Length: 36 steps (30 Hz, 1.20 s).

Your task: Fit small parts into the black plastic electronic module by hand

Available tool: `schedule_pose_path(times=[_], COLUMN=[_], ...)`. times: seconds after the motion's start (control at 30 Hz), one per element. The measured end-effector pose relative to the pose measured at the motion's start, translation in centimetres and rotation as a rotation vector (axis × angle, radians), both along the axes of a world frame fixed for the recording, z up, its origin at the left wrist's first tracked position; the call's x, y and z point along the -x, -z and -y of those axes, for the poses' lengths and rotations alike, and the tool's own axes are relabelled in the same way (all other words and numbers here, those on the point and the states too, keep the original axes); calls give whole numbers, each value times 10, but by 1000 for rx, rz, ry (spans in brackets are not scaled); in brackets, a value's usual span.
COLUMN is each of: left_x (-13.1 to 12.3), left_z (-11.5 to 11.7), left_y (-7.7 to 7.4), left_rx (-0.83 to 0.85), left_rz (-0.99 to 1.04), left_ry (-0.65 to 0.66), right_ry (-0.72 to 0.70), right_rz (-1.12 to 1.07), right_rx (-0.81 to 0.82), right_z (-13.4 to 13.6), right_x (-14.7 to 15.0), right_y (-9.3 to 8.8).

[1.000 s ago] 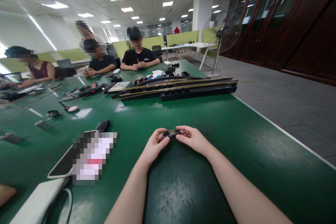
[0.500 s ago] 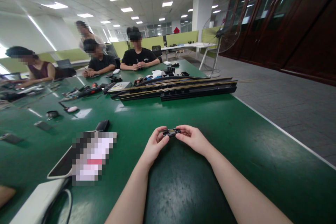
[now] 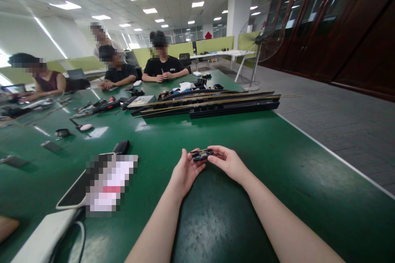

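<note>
A small black part (image 3: 200,156) with a light metallic strip along it is in front of me, a little above the green table. My right hand (image 3: 226,162) pinches its right end between thumb and fingers. My left hand (image 3: 187,172) is turned palm up at the left end, with its thumb raised off the part and the fingers spread out beneath or beside it. Whether those fingers bear any of its weight, I cannot tell. The exact kind of part is too small to make out.
Long black rails (image 3: 234,107) with thin brass-coloured rods lie across the table (image 3: 240,131). To my left are a tablet-like device (image 3: 77,187), a blurred sheet (image 3: 112,181) and a white box (image 3: 46,234) with cables. Several people sit or stand beyond. A fan (image 3: 257,41) stands at the right.
My left hand has let go of its pinch and rolled palm up, its thumb lifting away and fingers opening. The right hand keeps its grip on the part.
</note>
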<state>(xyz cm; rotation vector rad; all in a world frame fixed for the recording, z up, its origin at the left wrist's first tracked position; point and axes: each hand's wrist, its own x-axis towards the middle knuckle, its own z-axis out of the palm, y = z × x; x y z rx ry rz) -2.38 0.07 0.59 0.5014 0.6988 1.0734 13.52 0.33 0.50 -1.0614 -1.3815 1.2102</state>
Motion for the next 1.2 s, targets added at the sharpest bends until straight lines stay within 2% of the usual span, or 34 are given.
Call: schedule_pose_path(times=[0.17, 0.47, 0.6, 0.73, 1.2], left_x=[-3, 1, 3, 1, -8], left_z=[5, 8, 8, 9, 12], left_y=[-2, -3, -1, -1, -4], left_rx=[96, 67, 43, 51, 55], left_rz=[169, 369, 389, 404, 407], left_ry=[138, 152, 166, 186, 132], right_ry=[8, -9, 3, 10, 50], right_rz=[156, 288, 315, 332, 367], right_rx=[-41, -148, -136, -189, -308], right_z=[2, 2, 2, 5, 12], right_x=[1, 0, 0, 1, 6], right_y=[0, 2, 4, 0, -6])
